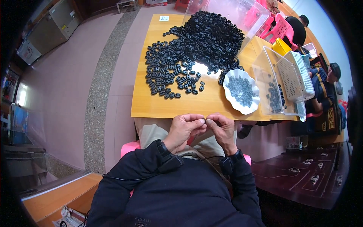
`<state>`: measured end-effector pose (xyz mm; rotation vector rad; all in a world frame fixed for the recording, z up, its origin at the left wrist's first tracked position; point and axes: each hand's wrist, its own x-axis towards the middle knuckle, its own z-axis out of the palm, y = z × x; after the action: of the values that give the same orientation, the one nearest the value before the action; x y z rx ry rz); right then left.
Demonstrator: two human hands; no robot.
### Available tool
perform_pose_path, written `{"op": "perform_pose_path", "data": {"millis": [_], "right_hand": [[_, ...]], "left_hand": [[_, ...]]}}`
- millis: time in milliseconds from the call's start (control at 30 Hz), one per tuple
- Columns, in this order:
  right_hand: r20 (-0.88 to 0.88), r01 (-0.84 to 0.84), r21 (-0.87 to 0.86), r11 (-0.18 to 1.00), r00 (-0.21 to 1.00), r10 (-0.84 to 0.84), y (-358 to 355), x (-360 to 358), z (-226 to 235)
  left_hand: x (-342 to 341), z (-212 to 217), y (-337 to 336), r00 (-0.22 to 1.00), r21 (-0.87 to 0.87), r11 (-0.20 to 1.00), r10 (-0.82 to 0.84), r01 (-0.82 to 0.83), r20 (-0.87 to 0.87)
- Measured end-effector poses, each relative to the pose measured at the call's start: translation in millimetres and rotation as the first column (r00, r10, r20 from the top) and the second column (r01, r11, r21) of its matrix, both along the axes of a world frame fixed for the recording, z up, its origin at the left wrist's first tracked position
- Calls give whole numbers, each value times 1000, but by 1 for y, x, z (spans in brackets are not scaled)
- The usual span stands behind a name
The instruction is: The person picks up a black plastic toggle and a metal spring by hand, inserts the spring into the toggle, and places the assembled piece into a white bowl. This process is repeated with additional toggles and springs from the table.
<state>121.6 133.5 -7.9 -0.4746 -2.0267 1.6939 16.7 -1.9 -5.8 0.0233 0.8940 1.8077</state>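
**Black plastic everywhere, and one tiny piece pinched between my fingers**

Black plastic links are what I'm working with here, a huge heap of them (206,36) piled at the far side of the yellow wooden table (196,104), thinning out into a loose scatter of single pieces (170,77) closer to me.

Both hands are pulled in close at the near edge of the table, right above my lap. My left hand (184,128) and right hand (223,128) are curled shut with the fingertips meeting in the middle, and right where they meet there's a small part (204,120) pinched between them. It's honestly too small to say which way its long side runs, it just looks like a dark-and-yellowish speck held at the fingertip line. Both hands are on it about equally, left thumb coming in from one side, right fingers from the other.

The supply all lies straight ahead, away from my body. The loose links are forward and slightly left, so my left hand is the nearer one for those. Forward and right sits a white scalloped dish (230,96) full of small grey bits (241,90), so that's closer to my right hand. Past it there's a clear plastic bin (266,81) with a white perforated basket (298,75) resting in it.

Someone else is sitting off to the far right.
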Motion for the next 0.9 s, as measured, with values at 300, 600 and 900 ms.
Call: {"op": "perform_pose_path", "data": {"millis": [300, 600, 900], "right_hand": [[39, -2, -115, 993, 999, 7, -2, 0, 3], [10, -89, -311, 946, 995, 97, 4, 0, 4], [22, -56, -400, 915, 997, 71, 3, 2, 3]], "left_hand": [[1, 2, -1, 1000, 18, 1000, 13, -13, -3], [2, 10, -1, 992, -16, 1000, 12, -14, -122], [3, 7, 0, 995, 0, 1000, 29, -29, -93]]}}
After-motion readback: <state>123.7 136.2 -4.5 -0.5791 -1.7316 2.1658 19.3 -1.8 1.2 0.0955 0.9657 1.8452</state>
